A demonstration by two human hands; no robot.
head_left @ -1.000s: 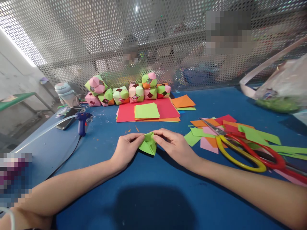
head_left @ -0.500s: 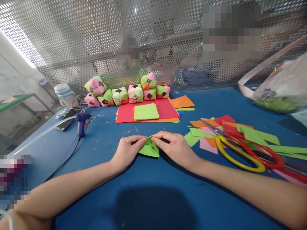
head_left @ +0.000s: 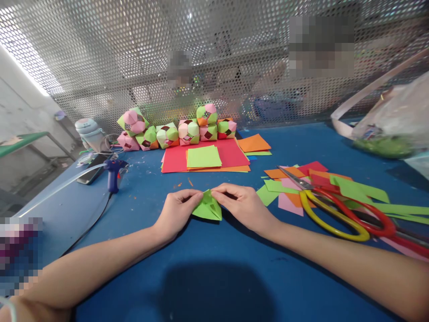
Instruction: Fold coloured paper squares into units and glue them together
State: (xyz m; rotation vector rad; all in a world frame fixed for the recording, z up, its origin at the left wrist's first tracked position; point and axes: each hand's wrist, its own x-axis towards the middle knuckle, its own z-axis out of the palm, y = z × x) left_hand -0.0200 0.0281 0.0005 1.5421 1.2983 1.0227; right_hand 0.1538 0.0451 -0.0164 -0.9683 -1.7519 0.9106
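A: What takes up most room?

B: The blue tabletop [head_left: 214,246], with a perforated metal screen [head_left: 134,53] along its far side.

A: Next?

B: At the back, a row of paper balls [head_left: 188,132], mostly pink and green, some perched on others. To the right, scissors [head_left: 305,197] with yellow and red handles lie across loose paper scraps [head_left: 290,204]. Red sheets [head_left: 234,154] lie just in front of the balls.

A: And the hands?

B: The left hand [head_left: 177,210] and right hand [head_left: 239,201] each pinch an edge of the folded green paper [head_left: 208,209].

A: Where's that?

B: Between them, nearer the person than the red sheets, and the smallest of the lot.
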